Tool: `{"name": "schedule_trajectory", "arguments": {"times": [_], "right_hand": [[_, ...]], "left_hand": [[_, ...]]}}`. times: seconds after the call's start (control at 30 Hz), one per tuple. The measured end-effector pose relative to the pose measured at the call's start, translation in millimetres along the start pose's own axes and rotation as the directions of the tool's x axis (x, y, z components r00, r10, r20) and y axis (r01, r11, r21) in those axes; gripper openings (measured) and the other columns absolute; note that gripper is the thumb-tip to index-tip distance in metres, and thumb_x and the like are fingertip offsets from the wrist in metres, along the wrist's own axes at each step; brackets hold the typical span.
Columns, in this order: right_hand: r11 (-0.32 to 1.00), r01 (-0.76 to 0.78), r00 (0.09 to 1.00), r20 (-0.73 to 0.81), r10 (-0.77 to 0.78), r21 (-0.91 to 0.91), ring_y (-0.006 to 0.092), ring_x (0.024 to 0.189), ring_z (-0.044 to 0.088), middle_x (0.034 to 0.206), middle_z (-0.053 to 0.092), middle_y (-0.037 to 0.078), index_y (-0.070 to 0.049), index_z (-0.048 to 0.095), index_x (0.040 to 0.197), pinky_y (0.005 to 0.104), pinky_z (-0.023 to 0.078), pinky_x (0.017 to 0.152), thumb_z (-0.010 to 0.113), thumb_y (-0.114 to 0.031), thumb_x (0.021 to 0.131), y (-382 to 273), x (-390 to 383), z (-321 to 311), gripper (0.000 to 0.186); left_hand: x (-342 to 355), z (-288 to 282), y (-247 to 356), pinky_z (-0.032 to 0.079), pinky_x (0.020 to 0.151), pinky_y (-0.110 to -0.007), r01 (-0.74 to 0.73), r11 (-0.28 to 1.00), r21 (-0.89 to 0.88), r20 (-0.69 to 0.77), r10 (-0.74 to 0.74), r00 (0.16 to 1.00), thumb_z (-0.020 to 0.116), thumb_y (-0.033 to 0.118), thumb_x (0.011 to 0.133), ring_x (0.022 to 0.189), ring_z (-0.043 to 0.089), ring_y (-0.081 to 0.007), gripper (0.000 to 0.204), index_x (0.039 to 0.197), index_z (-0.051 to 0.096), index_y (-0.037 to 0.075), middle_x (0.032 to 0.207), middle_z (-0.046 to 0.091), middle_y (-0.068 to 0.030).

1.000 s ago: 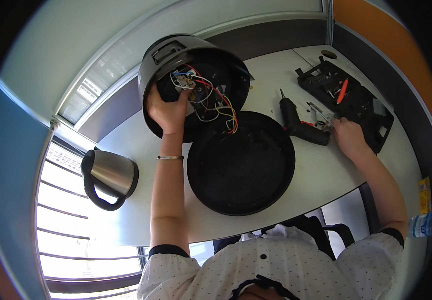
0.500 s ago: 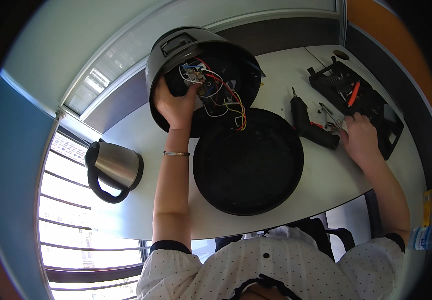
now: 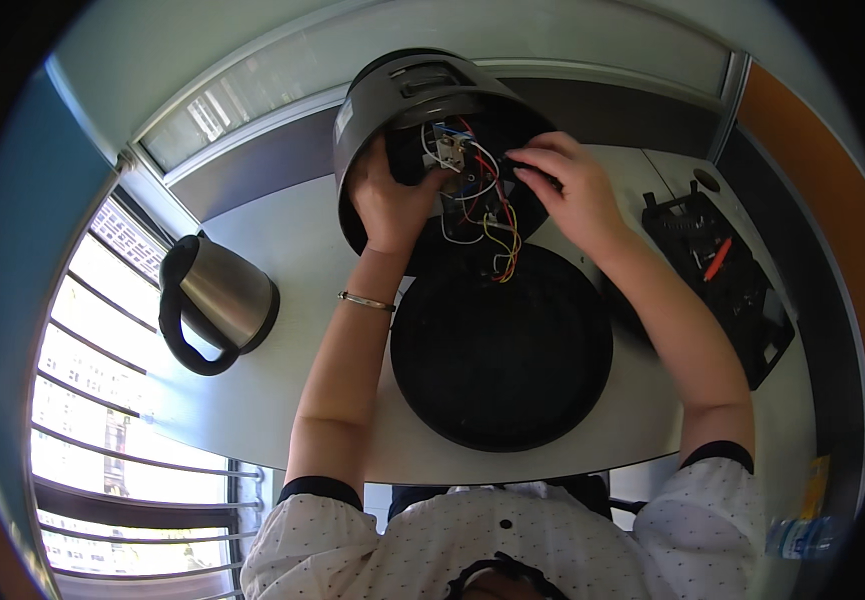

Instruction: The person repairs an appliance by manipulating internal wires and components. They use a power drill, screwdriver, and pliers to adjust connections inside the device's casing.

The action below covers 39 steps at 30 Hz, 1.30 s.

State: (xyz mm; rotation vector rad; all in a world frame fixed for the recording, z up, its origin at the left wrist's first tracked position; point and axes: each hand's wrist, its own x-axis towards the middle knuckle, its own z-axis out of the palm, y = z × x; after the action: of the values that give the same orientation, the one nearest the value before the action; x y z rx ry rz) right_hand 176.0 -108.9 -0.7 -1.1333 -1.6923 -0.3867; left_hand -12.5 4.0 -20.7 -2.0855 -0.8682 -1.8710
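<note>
A dark grey round appliance housing (image 3: 378, 110) lies on its side, its open bottom facing me, with a metal bracket (image 3: 451, 152) and coloured wires (image 3: 509, 235) inside. My left hand (image 3: 393, 200) reaches inside the near left rim, gripping the housing; its thumb is by the bracket and its other fingertips are hidden. My right hand (image 3: 568, 185) is at the right side of the opening, thumb and forefinger brought close together. Whatever is between them is too small to make out. A round black base cover (image 3: 503, 350) lies in front, with yellow and red wires running to its far edge.
At the left stands a steel kettle (image 3: 221, 300) with a black handle. An opened black tool case (image 3: 718, 260) lies at the right, a red-orange tool (image 3: 719, 259) in it. My right forearm mostly hides a black power screwdriver (image 3: 625, 305). Grey partitions (image 3: 613, 115) border the white table (image 3: 303, 250).
My right hand has left the tools beside the case and moved left to the housing's opening. The left hand stays on the housing. The whole view has shifted slightly.
</note>
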Motion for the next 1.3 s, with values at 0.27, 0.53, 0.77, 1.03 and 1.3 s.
{"name": "schedule_trajectory", "arguments": {"times": [0.27, 0.53, 0.77, 1.03, 1.3], "right_hand": [[0.988, -0.016, 0.996, -0.089, 0.030, 0.157, 0.0244, 0.069, 0.062, 0.083, 0.062, 0.009, -0.004, 0.065, 0.097, 0.0307, 0.049, 0.060, 0.064, -0.001, 0.078, -1, 18, 42, 0.019], [0.974, 0.093, 0.995, -0.050, -0.084, 0.205, 0.0218, 0.069, 0.062, 0.084, 0.061, 0.010, -0.001, 0.063, 0.094, 0.0278, 0.050, 0.058, 0.066, 0.004, 0.073, 1, 32, 48, 0.022], [0.978, 0.145, 0.987, 0.050, -0.154, 0.147, 0.0201, 0.074, 0.062, 0.087, 0.060, 0.009, 0.001, 0.062, 0.095, 0.0274, 0.050, 0.065, 0.065, 0.008, 0.073, 4, 36, 43, 0.024], [0.981, 0.145, 0.985, 0.076, -0.156, 0.128, 0.0200, 0.076, 0.062, 0.088, 0.059, 0.010, 0.002, 0.061, 0.097, 0.0279, 0.050, 0.066, 0.064, 0.009, 0.073, 1, 39, 44, 0.026], [0.966, 0.258, 0.966, 0.019, -0.259, 0.018, 0.0262, 0.076, 0.060, 0.088, 0.060, 0.006, -0.005, 0.061, 0.092, 0.0333, 0.049, 0.065, 0.067, 0.000, 0.069, 11, 42, 47, 0.025]], "left_hand": [[2, -4, 1, 0.049, 0.082, -0.038, 0.019, 0.999, -0.051, -0.034, -0.021, 0.999, 0.086, 0.030, 0.050, 0.093, 0.061, -0.0348, 0.076, 0.112, 0.057, -0.004, 0.102, 0.062, -0.0212], [5, -2, -2, 0.051, 0.077, -0.037, -0.022, 1.000, -0.022, -0.056, 0.020, 0.998, 0.085, 0.033, 0.050, 0.085, 0.063, -0.0325, 0.072, 0.106, 0.059, -0.003, 0.096, 0.064, -0.0186], [10, -1, -3, 0.052, 0.073, -0.037, -0.077, 0.992, 0.096, -0.100, 0.087, 0.991, 0.083, 0.033, 0.050, 0.081, 0.063, -0.0316, 0.070, 0.105, 0.060, -0.002, 0.092, 0.064, -0.0167], [11, -2, -1, 0.053, 0.074, -0.037, -0.063, 0.993, 0.100, -0.089, 0.072, 0.993, 0.084, 0.031, 0.049, 0.082, 0.064, -0.0308, 0.068, 0.104, 0.061, -0.001, 0.094, 0.065, -0.0160], [11, 2, -4, 0.052, 0.076, -0.035, -0.087, 0.996, 0.026, -0.153, 0.090, 0.984, 0.085, 0.029, 0.050, 0.081, 0.065, -0.0297, 0.062, 0.100, 0.064, -0.001, 0.091, 0.066, -0.0162]]}}
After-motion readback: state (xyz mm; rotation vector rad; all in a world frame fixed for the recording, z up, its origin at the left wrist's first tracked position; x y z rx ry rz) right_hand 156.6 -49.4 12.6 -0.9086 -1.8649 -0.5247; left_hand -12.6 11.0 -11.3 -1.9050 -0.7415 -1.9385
